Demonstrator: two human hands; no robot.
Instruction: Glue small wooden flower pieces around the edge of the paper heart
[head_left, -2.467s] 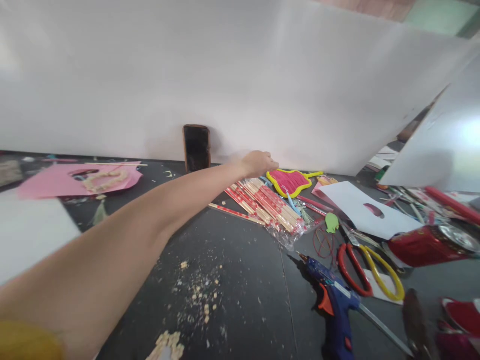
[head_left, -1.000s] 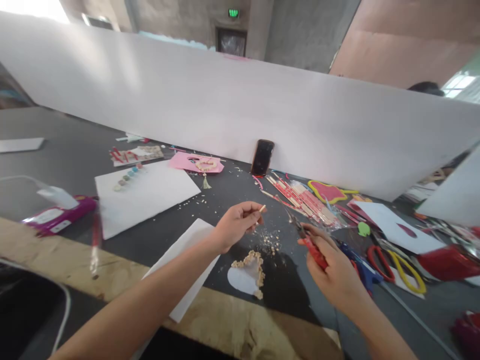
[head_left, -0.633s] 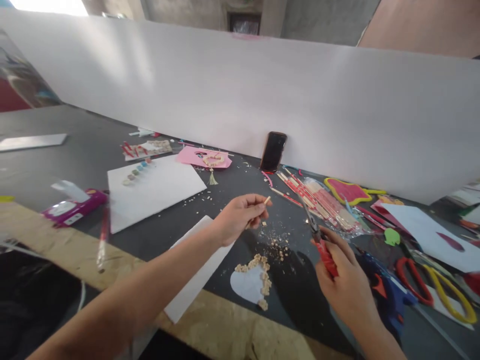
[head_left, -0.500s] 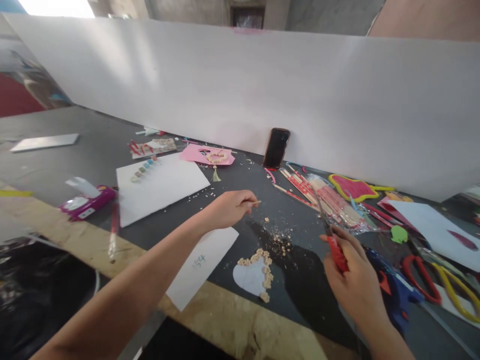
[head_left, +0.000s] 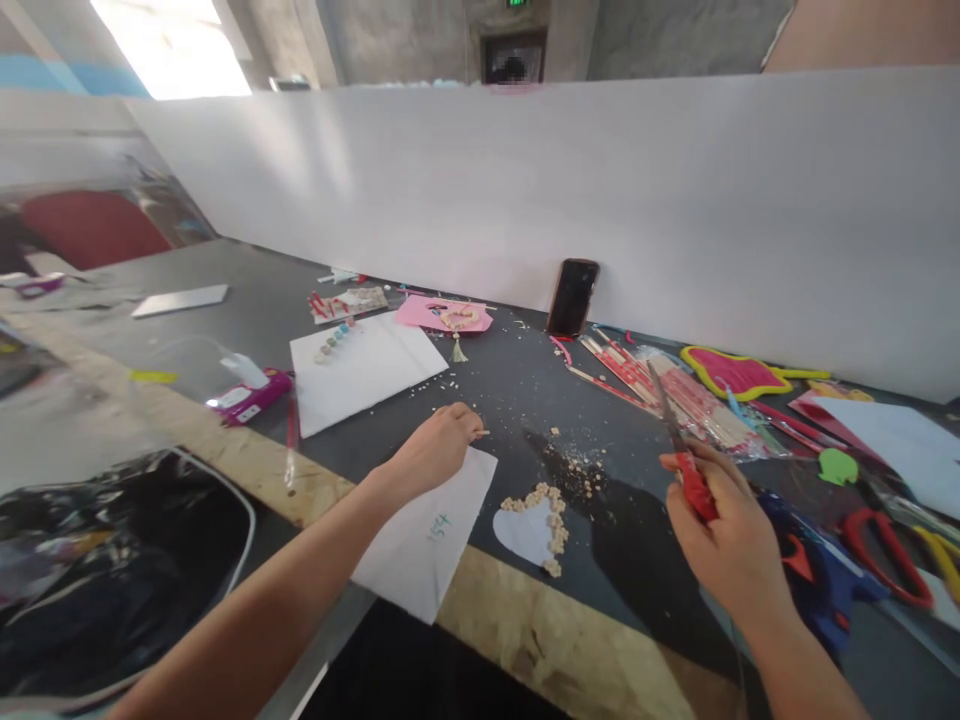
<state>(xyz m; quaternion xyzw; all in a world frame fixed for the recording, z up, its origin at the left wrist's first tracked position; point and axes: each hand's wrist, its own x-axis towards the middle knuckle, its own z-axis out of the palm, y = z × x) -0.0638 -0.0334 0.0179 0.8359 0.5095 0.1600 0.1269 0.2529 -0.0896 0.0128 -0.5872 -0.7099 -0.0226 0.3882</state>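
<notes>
My left hand [head_left: 439,447] is closed, its fingertips pinching a short, thin wooden stick [head_left: 483,433] just above the table. A white paper [head_left: 420,540] with green handwriting lies under that forearm. My right hand [head_left: 731,530] is wrapped around the red handle of a blade tool [head_left: 694,488], its long metal blade pointing up and away; whether it is a knife or scissors I cannot tell. Between the hands lies a white paper heart [head_left: 523,530], with small wooden bits along its upper and right edge. Loose wooden bits [head_left: 589,475] are scattered beyond it.
A phone [head_left: 573,297] leans against the white partition [head_left: 480,180]. To the right are packs of sticks [head_left: 697,405], a blue glue gun [head_left: 829,580] and red-handled scissors [head_left: 885,555]. On the left lie a white board [head_left: 360,375] and a purple device [head_left: 251,397].
The camera view has shifted, so most things appear farther right. My left hand, with the stick, has moved left and slightly nearer me. My right hand still grips the red-handled tool.
</notes>
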